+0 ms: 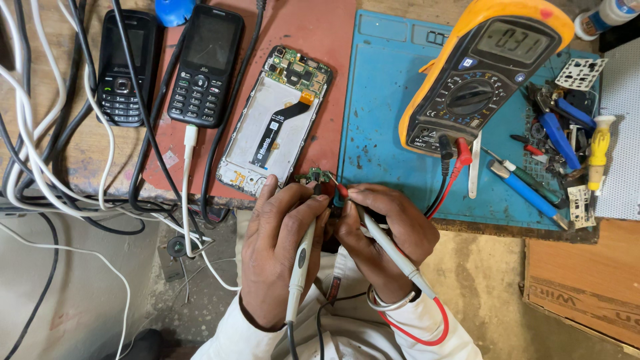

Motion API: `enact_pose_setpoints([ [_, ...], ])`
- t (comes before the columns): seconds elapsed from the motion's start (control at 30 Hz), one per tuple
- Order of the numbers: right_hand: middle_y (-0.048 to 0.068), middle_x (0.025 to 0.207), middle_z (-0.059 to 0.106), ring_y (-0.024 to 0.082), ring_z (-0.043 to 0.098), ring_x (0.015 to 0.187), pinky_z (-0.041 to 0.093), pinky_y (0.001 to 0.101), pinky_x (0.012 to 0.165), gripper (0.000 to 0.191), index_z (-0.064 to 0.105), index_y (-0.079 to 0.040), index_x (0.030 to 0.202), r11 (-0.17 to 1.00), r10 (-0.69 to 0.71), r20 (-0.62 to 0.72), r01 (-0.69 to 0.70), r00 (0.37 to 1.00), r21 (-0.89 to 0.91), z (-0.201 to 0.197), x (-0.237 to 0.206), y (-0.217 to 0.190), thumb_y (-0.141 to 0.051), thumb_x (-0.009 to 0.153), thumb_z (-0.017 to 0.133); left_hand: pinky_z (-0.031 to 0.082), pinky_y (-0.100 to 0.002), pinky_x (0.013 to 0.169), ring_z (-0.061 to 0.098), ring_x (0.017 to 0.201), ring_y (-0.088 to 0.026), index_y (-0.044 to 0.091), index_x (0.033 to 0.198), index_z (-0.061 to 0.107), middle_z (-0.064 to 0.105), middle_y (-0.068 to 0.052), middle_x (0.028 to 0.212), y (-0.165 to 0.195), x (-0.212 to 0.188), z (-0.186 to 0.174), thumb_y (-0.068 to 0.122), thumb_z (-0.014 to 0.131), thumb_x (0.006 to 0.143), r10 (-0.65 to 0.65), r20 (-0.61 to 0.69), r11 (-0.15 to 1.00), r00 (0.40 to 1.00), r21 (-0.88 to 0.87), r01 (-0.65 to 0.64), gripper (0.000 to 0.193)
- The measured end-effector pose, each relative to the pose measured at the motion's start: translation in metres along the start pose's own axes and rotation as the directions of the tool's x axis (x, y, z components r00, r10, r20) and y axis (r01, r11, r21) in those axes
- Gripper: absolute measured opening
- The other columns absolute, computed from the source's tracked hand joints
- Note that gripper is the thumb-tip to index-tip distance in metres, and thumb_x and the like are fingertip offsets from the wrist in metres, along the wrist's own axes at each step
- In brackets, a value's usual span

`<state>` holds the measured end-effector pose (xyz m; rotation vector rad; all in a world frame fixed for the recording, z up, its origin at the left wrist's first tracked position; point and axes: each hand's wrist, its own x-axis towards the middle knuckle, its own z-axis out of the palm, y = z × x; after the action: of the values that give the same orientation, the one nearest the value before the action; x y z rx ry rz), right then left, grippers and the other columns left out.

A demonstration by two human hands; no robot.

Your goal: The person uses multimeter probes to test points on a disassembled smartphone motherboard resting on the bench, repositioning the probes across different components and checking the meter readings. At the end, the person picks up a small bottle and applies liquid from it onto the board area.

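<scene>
My left hand (pixel 279 247) grips a white test probe (pixel 300 267) with a black lead. My right hand (pixel 385 237) grips a second white probe (pixel 393 250) with a red lead. Both tips meet at a small green circuit board (pixel 315 177) at the bench's front edge, between my hands. Just left of it lies an opened smartphone (pixel 273 123) with its back off, showing a white frame, an orange flex cable and a green board at the top. A yellow and black multimeter (pixel 483 67) rests on the blue mat (pixel 383 100), its red and black leads plugged in.
Two black keypad phones (pixel 125 67) (pixel 203 67) lie at the back left among white and black cables (pixel 40 160). Screwdrivers, tweezers and blue-handled tools (pixel 560 153) crowd the mat's right side. A cardboard box (pixel 587 280) sits lower right.
</scene>
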<state>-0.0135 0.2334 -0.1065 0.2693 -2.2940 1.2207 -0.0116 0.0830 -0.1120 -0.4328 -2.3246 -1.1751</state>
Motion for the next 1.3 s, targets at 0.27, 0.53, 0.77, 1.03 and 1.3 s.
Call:
enact_pose_setpoints([
  [0.27, 0.013, 0.109, 0.075, 0.018, 0.076, 0.095, 0.062, 0.0272, 0.081, 0.028, 0.068, -0.001, 0.113, 0.997, 0.068, 0.050, -0.070, 0.996, 0.030, -0.006, 0.002, -0.010, -0.006, 0.088, 0.079, 0.049, -0.053, 0.115, 0.071, 0.106, -0.032, 0.006, 0.115, 0.065, 0.067, -0.011, 0.115, 0.008, 0.006, 0.001, 0.003, 0.073, 0.093, -0.020, -0.043, 0.999, 0.999, 0.027, 0.021, 0.024],
  [0.53, 0.011, 0.102, 0.075, 0.012, 0.073, 0.082, 0.060, 0.0250, 0.072, 0.028, 0.070, 0.000, 0.112, 0.988, 0.146, 0.018, -0.147, 0.989, 0.045, -0.003, 0.000, -0.012, -0.005, 0.086, 0.079, 0.048, -0.054, 0.115, 0.071, 0.106, -0.033, 0.007, 0.114, 0.065, 0.067, -0.011, 0.115, 0.011, 0.007, -0.001, 0.003, 0.073, 0.092, -0.041, -0.035, 0.999, 0.999, 0.028, 0.042, 0.024],
  [0.77, 0.010, 0.103, 0.074, 0.012, 0.073, 0.083, 0.059, 0.0242, 0.074, 0.030, 0.069, 0.001, 0.114, 0.991, 0.115, 0.050, -0.117, 0.992, 0.059, -0.006, 0.001, -0.012, -0.010, 0.088, 0.079, 0.048, -0.054, 0.115, 0.071, 0.106, -0.032, 0.007, 0.113, 0.065, 0.067, -0.010, 0.115, 0.011, 0.007, -0.002, 0.003, 0.073, 0.092, -0.049, -0.034, 0.998, 0.998, 0.033, 0.050, 0.022],
  [1.03, 0.009, 0.097, 0.074, 0.009, 0.070, 0.078, 0.057, 0.0228, 0.069, 0.022, 0.069, 0.000, 0.110, 0.992, 0.124, -0.002, -0.124, 0.992, 0.034, -0.001, 0.002, -0.013, -0.002, 0.089, 0.076, 0.048, -0.054, 0.115, 0.071, 0.106, -0.031, 0.007, 0.113, 0.065, 0.067, -0.009, 0.113, 0.010, 0.007, -0.001, 0.004, 0.074, 0.093, -0.049, -0.036, 0.998, 0.998, 0.034, 0.050, 0.022],
  [1.3, 0.009, 0.097, 0.073, 0.009, 0.070, 0.079, 0.057, 0.0226, 0.070, 0.025, 0.069, 0.001, 0.111, 0.991, 0.121, 0.016, -0.122, 0.993, 0.057, -0.002, 0.003, -0.014, 0.001, 0.087, 0.076, 0.048, -0.054, 0.115, 0.071, 0.107, -0.031, 0.007, 0.112, 0.065, 0.067, -0.009, 0.113, 0.008, 0.007, -0.001, 0.004, 0.074, 0.093, -0.045, -0.041, 0.999, 0.998, 0.028, 0.046, 0.022],
])
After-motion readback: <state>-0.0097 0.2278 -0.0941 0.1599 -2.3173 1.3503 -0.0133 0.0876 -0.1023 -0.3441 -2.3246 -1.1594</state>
